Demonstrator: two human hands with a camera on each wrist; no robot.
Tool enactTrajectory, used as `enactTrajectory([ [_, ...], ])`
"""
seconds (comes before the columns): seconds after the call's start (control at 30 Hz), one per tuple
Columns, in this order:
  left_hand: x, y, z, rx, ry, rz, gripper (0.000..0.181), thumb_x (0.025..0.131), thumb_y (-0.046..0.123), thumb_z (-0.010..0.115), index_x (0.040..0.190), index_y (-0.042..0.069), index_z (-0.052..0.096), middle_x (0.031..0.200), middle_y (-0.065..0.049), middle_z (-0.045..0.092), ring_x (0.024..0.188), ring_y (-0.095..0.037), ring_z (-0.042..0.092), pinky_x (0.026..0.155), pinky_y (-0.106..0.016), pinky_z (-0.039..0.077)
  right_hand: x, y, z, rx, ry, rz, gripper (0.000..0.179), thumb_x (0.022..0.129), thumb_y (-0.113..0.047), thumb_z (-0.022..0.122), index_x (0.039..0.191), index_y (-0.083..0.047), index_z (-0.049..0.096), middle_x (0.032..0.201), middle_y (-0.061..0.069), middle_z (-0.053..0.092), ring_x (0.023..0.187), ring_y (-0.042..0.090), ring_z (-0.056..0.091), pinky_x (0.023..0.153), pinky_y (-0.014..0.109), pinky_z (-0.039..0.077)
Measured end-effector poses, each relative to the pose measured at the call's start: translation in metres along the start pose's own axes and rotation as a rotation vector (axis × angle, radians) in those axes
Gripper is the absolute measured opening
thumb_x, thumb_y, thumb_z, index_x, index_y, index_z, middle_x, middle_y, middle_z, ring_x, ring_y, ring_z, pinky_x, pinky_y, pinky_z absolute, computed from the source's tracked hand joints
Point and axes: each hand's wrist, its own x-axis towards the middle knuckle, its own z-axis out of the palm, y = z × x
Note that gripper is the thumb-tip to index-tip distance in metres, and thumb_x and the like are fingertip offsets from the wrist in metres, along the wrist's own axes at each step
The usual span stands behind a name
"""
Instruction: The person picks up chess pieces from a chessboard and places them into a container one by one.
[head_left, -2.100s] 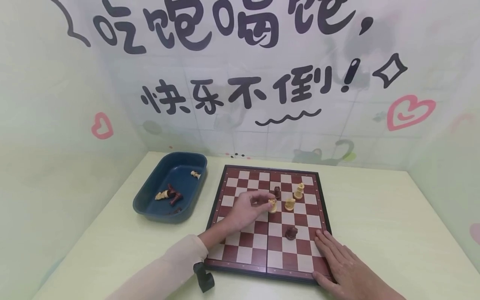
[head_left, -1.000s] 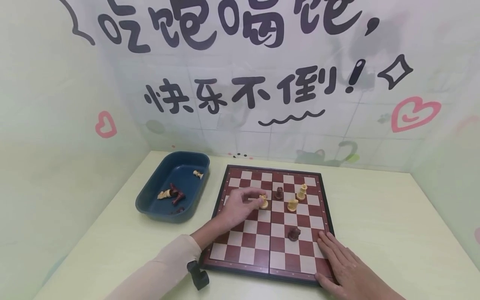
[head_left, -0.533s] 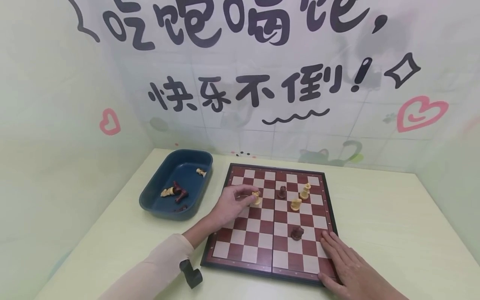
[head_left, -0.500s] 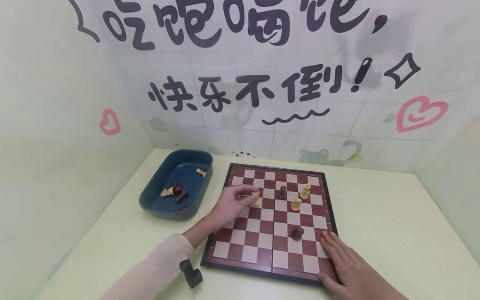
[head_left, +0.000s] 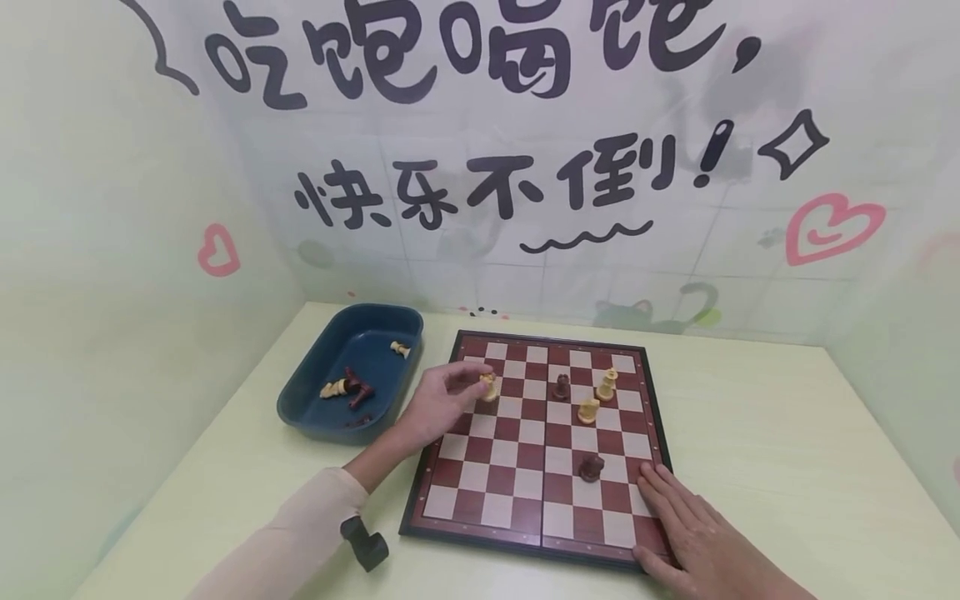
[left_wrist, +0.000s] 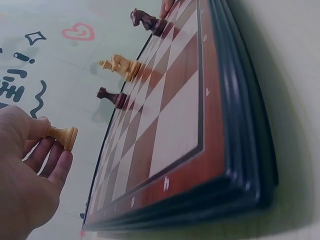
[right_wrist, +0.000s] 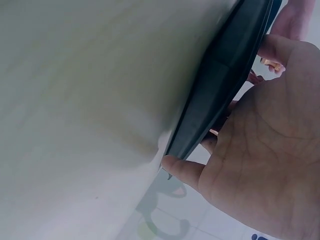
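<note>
My left hand [head_left: 437, 404] pinches a cream chess piece [head_left: 489, 388] between thumb and fingers, over the far left part of the chessboard [head_left: 471, 505]. In the left wrist view, the piece's flared base [left_wrist: 69, 138] appears raised off the squares; fingers cover its top. My right hand [head_left: 693, 533] rests with straight fingers on the board's near right edge. The right wrist view shows its palm [right_wrist: 265, 150] against the dark board side. On the right half stand a dark rook [head_left: 561, 387], a cream king [head_left: 607, 385], a cream knight [head_left: 588, 411] and a dark knight [head_left: 592, 467].
Left of the board stands a blue tray [head_left: 288, 404] with several cream and dark chess pieces lying in it. A printed cloth wall [head_left: 480, 275] rises behind the pale table [head_left: 757, 417]. A black strap end [head_left: 365, 546] hangs from the left sleeve.
My left hand has carried the cream piece leftward and slightly away from me, from the right half across to the far left squares. The right hand and the standing pieces keep their places.
</note>
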Motion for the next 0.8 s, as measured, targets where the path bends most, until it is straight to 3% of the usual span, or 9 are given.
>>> enactTrajectory([
  [0.03,0.0,0.0,-0.002,0.003,0.007,0.001,0.026,0.097,0.008,0.071,0.121,-0.001,0.07,0.114,-0.009,0.072,0.105,-0.024,0.069,0.094,-0.037,0.055,0.0,0.0,0.0,-0.018,0.005,-0.008,0.084,0.096,-0.062,0.057,0.152,-0.001,0.044,0.159,0.011,0.038,0.144,0.031,0.036,0.108,0.051,0.041],
  [0.07,0.0,0.0,-0.004,0.011,0.013,0.003,0.025,0.097,0.008,0.071,0.12,-0.001,0.071,0.114,-0.009,0.072,0.105,-0.023,0.068,0.093,-0.036,0.055,0.0,0.0,0.0,-0.018,0.003,-0.003,0.084,0.095,-0.062,0.058,0.152,-0.002,0.044,0.159,0.011,0.038,0.144,0.03,0.035,0.11,0.047,0.039],
  [0.17,-0.001,0.001,-0.01,0.031,0.037,0.007,0.024,0.097,0.008,0.071,0.12,0.001,0.072,0.111,-0.008,0.072,0.102,-0.022,0.067,0.092,-0.033,0.055,-0.001,0.001,0.0,-0.009,0.017,-0.007,0.083,0.095,-0.061,0.059,0.152,-0.001,0.044,0.159,0.011,0.037,0.144,0.03,0.034,0.119,0.026,0.017],
  [0.27,-0.003,0.001,-0.016,0.038,0.05,0.007,0.025,0.097,0.009,0.071,0.121,0.001,0.072,0.111,-0.007,0.071,0.102,-0.021,0.065,0.092,-0.031,0.054,-0.001,0.001,-0.001,0.009,0.033,-0.014,0.082,0.096,-0.059,0.06,0.151,-0.001,0.044,0.159,0.011,0.038,0.144,0.03,0.035,0.109,0.008,-0.006],
  [0.3,-0.003,0.002,-0.018,0.037,0.053,0.007,0.026,0.098,0.01,0.071,0.122,0.001,0.071,0.111,-0.007,0.071,0.103,-0.022,0.064,0.092,-0.032,0.054,-0.001,0.001,-0.001,0.013,0.038,-0.018,0.082,0.096,-0.058,0.06,0.151,0.0,0.044,0.159,0.011,0.038,0.144,0.031,0.035,0.107,0.007,-0.011],
  [0.6,-0.008,0.001,-0.039,0.051,0.096,0.017,0.025,0.098,0.007,0.069,0.122,0.001,0.07,0.117,-0.008,0.069,0.112,-0.023,0.062,0.098,-0.041,0.052,-0.002,0.0,0.0,0.003,0.056,-0.029,0.082,0.096,-0.06,0.06,0.151,-0.001,0.045,0.159,0.01,0.039,0.144,0.03,0.035,0.107,0.007,-0.011],
  [0.8,-0.011,-0.004,-0.059,0.055,0.149,0.055,0.023,0.098,0.005,0.069,0.12,-0.001,0.07,0.114,-0.013,0.068,0.105,-0.023,0.064,0.093,-0.027,0.053,-0.001,0.001,0.002,0.0,0.048,-0.036,0.083,0.095,-0.059,0.061,0.15,0.0,0.045,0.158,0.012,0.039,0.144,0.031,0.035,0.107,0.007,-0.011],
])
